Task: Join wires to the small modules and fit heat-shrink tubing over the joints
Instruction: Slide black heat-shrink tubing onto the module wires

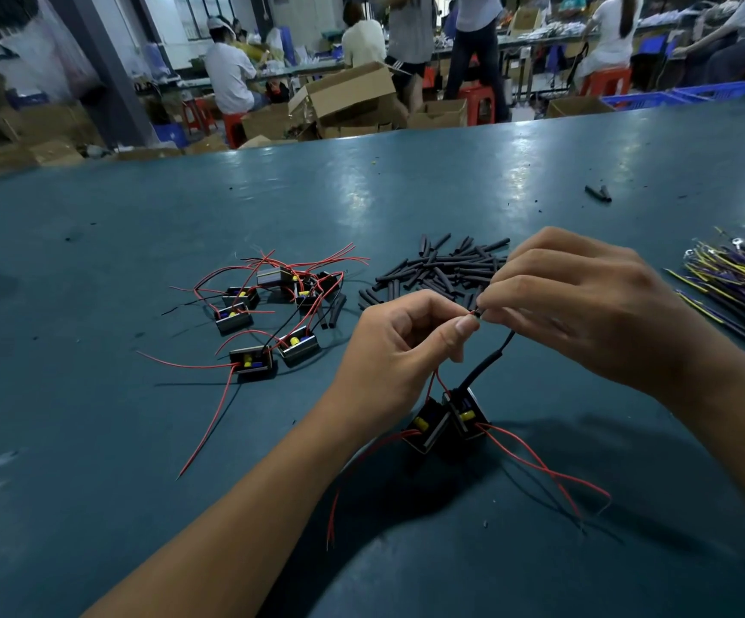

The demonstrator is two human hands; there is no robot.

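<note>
- Where the two hands meet above the surface (94, 305), a thin red wire (435, 379) and a black wire (506, 345) come together at the fingertips.
- The left hand (399, 350) has its fingers curled, thumb and forefinger pinching the red wire's end.
- The right hand (584, 301) pinches the black wire's end between thumb and forefinger, its other fingers loosely bent.
- A black heat-shrink sleeve (484, 368) sits on the black wire, below the pinch.
- Both wires run down to two small modules (446, 423), which stand touching each other on the surface just under the hands; more red leads trail from them toward the near edge.
- To the left lies a loose cluster of further modules (268, 318) with tangled red and black leads.
- Beyond the hands is a pile of cut heat-shrink tubes (433, 269).
- At the far right lies a bundle of yellow-striped dark wires (736, 287).
- Two stray tube pieces (598, 194) lie well apart, farther back.
- Past the surface, people sit at benches among cardboard boxes (348, 95).
</note>
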